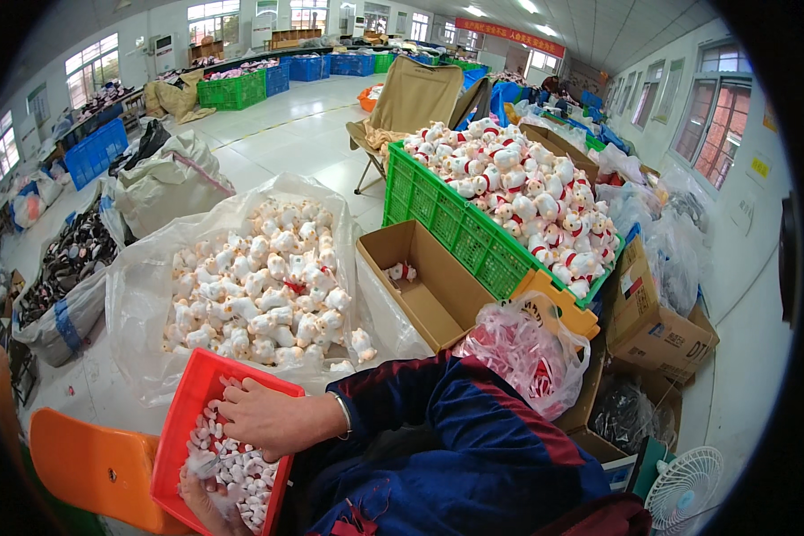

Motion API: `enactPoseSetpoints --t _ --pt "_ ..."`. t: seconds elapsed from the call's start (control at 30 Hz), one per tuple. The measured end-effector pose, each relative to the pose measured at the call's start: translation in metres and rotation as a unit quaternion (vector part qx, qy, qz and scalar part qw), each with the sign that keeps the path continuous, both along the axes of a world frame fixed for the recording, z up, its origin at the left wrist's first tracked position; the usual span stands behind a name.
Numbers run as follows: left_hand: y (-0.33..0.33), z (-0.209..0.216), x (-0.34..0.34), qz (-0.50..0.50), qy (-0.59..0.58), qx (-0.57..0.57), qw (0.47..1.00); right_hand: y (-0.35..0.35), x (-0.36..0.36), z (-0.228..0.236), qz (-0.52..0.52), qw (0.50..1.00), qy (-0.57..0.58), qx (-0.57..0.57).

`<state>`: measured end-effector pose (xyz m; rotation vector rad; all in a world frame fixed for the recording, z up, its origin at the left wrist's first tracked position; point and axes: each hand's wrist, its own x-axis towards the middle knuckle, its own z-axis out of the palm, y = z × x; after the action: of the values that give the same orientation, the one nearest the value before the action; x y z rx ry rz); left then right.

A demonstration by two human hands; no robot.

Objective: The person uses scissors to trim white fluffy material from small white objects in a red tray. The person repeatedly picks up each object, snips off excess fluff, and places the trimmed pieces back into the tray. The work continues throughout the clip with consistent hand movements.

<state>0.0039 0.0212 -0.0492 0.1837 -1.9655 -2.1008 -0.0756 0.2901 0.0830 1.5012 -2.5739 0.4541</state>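
A red plastic tub [171, 447] sits at the lower left, filled with small white stuffed pieces [257, 487]. My right hand [272, 418], with a bracelet at the wrist, reaches across the tub; its fingers are bent and a little apart above the pieces, and nothing shows in them. Low at the tub's near left side is my left hand [207, 502], blurred, its fingers closed around something whitish I cannot make out. Beyond the tub, a large clear plastic bag [138, 308] lies open, full of white plush toys [259, 286] with orange patches.
An orange chair [94, 460] stands left of the tub. Ahead are a cardboard box [433, 308] with one toy inside and a green crate [447, 219] heaped with red-scarfed plush toys. A bag of pink ribbons [518, 353] and a small fan [685, 487] are at my right.
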Motion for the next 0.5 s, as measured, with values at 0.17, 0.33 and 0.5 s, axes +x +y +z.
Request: enactPoseSetpoints --t 0.17,0.33,0.5 --pt "0.004 0.011 0.004 -0.017 0.066 -0.203 0.977 0.004 0.001 0.004 -0.015 0.998 0.020 0.053" --pt "-0.003 0.007 0.003 0.018 -0.058 0.072 0.996 0.002 0.003 0.015 0.003 0.995 0.021 0.102" --pt "0.022 0.015 0.006 0.020 -0.010 -0.137 0.990 0.006 -0.011 0.006 0.061 0.990 0.021 0.124"
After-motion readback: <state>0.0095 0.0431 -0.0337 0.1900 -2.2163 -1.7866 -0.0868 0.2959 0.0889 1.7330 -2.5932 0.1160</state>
